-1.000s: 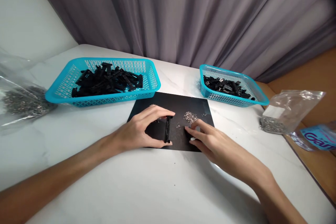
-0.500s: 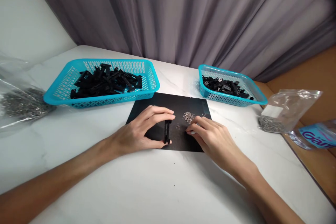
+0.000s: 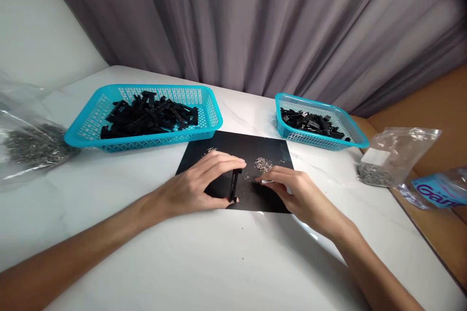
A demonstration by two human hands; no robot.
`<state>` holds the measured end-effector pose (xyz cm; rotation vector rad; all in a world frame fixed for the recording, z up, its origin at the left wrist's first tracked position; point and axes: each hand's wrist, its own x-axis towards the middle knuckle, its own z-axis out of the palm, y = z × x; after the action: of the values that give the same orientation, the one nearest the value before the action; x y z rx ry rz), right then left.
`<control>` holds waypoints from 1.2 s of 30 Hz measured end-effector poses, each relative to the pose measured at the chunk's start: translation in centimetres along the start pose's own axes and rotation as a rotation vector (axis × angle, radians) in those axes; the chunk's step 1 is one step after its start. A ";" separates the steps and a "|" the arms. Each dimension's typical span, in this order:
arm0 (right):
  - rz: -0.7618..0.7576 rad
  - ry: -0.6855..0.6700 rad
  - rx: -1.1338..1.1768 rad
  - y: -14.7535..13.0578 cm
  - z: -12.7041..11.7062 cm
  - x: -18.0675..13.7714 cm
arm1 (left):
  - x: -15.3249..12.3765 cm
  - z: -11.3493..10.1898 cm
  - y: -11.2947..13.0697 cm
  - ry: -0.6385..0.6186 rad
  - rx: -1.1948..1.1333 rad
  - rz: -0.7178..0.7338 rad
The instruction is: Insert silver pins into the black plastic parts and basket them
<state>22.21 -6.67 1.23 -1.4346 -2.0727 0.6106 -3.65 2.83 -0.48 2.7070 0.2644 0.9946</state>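
My left hand point(image 3: 202, 180) grips a narrow black plastic part point(image 3: 234, 186) by its two ends, thumb below and fingertips above. The part stands out over a black mat point(image 3: 251, 143) on the table. My right hand point(image 3: 301, 187) is closed in a pinch low over the mat's right side, to the right of the part and apart from it. A bit of white shows at its fingers, too small to name. Just beyond those fingertips lies a heap of tiny metal pins or screws point(image 3: 263, 165), with a few loose ones between the hands.
Behind the left hand is a blue basket point(image 3: 156, 142) of black parts; a smaller blue basket point(image 3: 317, 141) stands at the back right. A clear bag point(image 3: 36, 148) of metal pieces lies left. Another bag point(image 3: 375, 172) and a plastic bottle point(image 3: 438, 189) are at right.
My right hand has turned slightly, and more of the white bit shows at its fingers. The black part in my left hand leans a little more to the right. The view shifted slightly.
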 end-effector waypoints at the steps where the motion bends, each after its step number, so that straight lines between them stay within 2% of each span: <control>1: 0.006 -0.003 0.003 0.0 0.0 0.0 | -0.1 0.0 0.0 -0.014 -0.015 -0.027; 3: 0.042 0.005 0.009 0.0 0.0 0.0 | -0.1 -0.2 0.0 -0.040 -0.072 -0.135; 7: 0.136 0.037 0.060 0.4 0.3 0.0 | 0.1 -0.3 0.1 -0.086 -0.288 -0.481; 10: 0.147 0.083 0.126 0.4 0.7 0.4 | 0.4 -0.1 0.2 -0.112 -0.441 -0.610; 13: 0.083 0.173 0.149 0.3 1.3 0.9 | 0.6 0.0 0.3 -0.149 -0.448 -0.637; 16: 0.039 0.232 0.165 0.3 2.3 1.3 | 0.6 -0.1 0.3 -0.174 -0.323 -0.608; 22: 0.135 0.262 0.335 0.2 3.6 1.9 | 0.4 -0.1 0.3 -0.196 -0.164 -0.571; 27: 0.131 0.390 0.458 -0.3 4.1 2.7 | 0.4 0.3 0.1 -0.227 -0.146 -0.607; 36: 0.180 0.407 0.463 -1.2 5.6 3.1 | 0.2 0.7 0.2 -0.205 -0.156 -0.626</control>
<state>16.86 -4.52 -1.70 -1.3409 -1.3888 0.7394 -3.01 2.62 -0.83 2.3150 0.8811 0.5238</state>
